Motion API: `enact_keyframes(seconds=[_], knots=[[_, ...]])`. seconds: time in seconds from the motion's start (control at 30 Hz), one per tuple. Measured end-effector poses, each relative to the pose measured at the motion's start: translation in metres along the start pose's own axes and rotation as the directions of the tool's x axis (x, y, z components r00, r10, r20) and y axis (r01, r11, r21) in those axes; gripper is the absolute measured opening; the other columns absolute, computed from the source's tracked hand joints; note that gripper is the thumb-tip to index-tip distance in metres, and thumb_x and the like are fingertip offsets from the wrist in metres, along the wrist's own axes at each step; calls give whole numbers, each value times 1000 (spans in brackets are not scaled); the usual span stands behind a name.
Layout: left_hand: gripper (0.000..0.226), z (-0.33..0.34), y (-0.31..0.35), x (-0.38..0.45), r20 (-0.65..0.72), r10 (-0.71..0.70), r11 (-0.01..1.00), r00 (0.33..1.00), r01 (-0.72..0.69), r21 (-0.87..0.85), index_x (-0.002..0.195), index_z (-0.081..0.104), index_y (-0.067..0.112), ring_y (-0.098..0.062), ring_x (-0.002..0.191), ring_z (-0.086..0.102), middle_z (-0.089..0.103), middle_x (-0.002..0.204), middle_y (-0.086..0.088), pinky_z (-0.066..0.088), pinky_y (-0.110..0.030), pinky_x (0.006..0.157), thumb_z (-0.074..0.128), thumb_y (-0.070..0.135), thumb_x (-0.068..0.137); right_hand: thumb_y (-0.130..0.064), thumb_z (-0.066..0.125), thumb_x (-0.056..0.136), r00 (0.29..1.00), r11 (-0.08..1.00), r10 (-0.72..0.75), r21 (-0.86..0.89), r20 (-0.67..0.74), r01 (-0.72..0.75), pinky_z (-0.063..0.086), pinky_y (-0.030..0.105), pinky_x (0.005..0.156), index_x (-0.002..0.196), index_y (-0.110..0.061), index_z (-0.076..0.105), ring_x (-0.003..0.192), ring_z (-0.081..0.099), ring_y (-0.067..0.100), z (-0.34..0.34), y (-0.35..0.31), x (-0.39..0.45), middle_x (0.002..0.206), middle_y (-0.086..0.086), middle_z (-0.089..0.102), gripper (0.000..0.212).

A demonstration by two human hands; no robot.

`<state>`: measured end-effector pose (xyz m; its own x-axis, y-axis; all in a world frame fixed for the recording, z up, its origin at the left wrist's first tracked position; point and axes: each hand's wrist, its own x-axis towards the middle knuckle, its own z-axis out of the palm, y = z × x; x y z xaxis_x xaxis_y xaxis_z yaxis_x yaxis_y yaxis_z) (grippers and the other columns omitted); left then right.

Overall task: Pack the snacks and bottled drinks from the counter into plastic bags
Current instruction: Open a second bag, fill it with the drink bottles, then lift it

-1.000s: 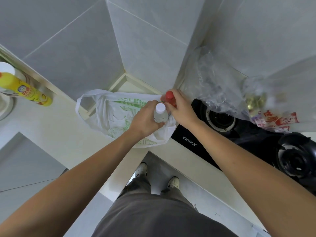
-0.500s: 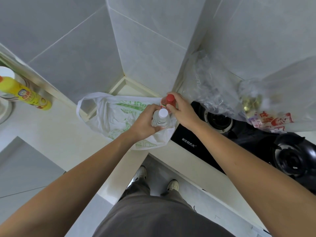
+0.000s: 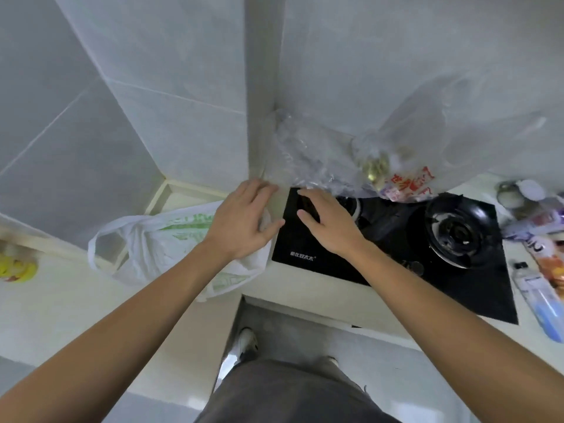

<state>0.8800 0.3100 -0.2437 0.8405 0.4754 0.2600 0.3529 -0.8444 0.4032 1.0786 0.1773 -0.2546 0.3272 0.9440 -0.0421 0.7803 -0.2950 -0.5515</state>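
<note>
Left hand point(image 3: 244, 219) spread flat, empty, over white bag point(image 3: 171, 242) on desk point(image 3: 61, 300). Right hand point(image 3: 328, 222) also spread, empty, above stove point(image 3: 396, 270). Bag thin, floppy, slippery (take by handle loops). Blue bottle point(image 3: 540, 300) far right: rigid, prob heavier; grip mid-body.

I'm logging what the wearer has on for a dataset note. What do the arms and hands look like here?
Both forearms are bare, with no sleeves in view. The left hand and right hand show no gloves, rings, watch or bands. Fingernails look short and plain.
</note>
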Motion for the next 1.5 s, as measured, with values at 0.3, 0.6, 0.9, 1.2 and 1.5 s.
enact_keyframes(seconds=[0.3, 0.6, 0.9, 1.2, 1.5], knots=[[67, 67, 151, 63, 119, 237, 966, 964, -247, 71, 152, 41, 19, -32, 147, 34, 46, 152, -9, 34, -48, 118, 38, 61, 100, -41, 55, 104, 943, 961, 215, -116, -255, -250, 44, 42, 112, 152, -18, 44, 141, 42, 22, -88, 102, -149, 152, 1, 49, 54], [70, 173, 372, 68, 231, 396, 912, 889, -409, 11, 154, 41, 17, -31, 148, 34, 44, 156, -9, 37, -48, 117, 38, 61, 99, -39, 60, 101, 822, 894, 383, -55, -422, -445, 44, 40, 109, 151, -19, 45, 140, 42, 21, -158, 229, -335, 151, 1, 50, 56], [70, 258, 554, 68, 319, 480, 870, 818, -490, -54, 149, 45, 16, -30, 141, 40, 49, 148, -7, 42, -45, 111, 39, 62, 96, -34, 67, 92, 715, 842, 446, -20, -538, -539, 53, 45, 96, 139, -15, 54, 127, 53, 29, -227, 337, -478, 137, 5, 58, 53], [67, 356, 657, 117, 368, 537, 842, 759, -508, -181, 150, 42, 19, -26, 132, 45, 49, 146, -3, 49, -45, 99, 38, 60, 96, -27, 71, 90, 519, 702, 607, 99, -602, -705, 50, 49, 99, 137, -12, 54, 122, 53, 33, -281, 465, -546, 132, 9, 58, 52], [66, 452, 768, 188, 361, 555, 831, 750, -478, -283, 148, 40, 21, -28, 120, 56, 55, 135, -7, 53, -41, 85, 45, 59, 95, -17, 68, 92, 415, 582, 747, 210, -519, -785, 39, 42, 109, 148, -15, 41, 130, 45, 33, -348, 577, -562, 144, 10, 48, 63]])
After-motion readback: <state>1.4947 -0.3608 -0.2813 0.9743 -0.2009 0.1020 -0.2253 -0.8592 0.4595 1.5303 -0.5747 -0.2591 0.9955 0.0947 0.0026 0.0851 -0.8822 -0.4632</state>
